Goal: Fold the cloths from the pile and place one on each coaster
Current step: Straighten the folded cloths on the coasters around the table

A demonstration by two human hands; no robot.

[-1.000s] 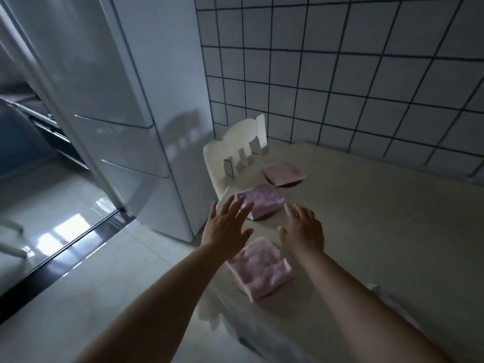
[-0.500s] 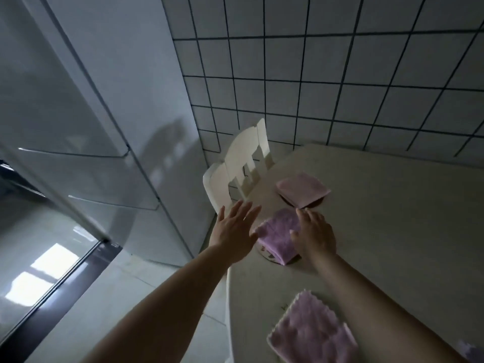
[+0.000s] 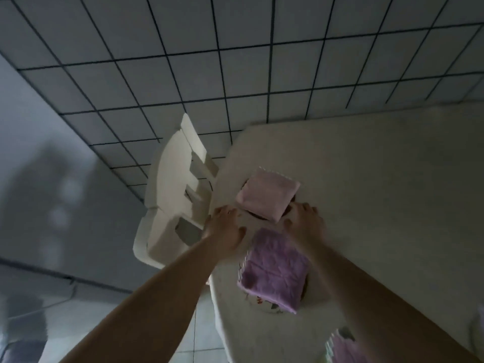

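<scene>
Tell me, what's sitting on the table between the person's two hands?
In the head view, the near corner of the pale pink folded cloth on its dark coaster lies between the left hand and right hand.

Dim, bluish, soft with motion blur, edges bowed.

Surface: I see a pale table (image 3: 379, 195), rounded far corner, set against the tiled wall.
Far coaster (image 3: 291, 205): dark, mostly under a folded pink cloth (image 3: 267, 197).
Near coaster (image 3: 264, 303): pale with print, under a folded purple cloth (image 3: 275, 271).
Bottom edge: I note a third purple cloth (image 3: 343, 349), cut off.
Hands: I log both palms down on the tabletop, flanking the pink cloth.
</scene>
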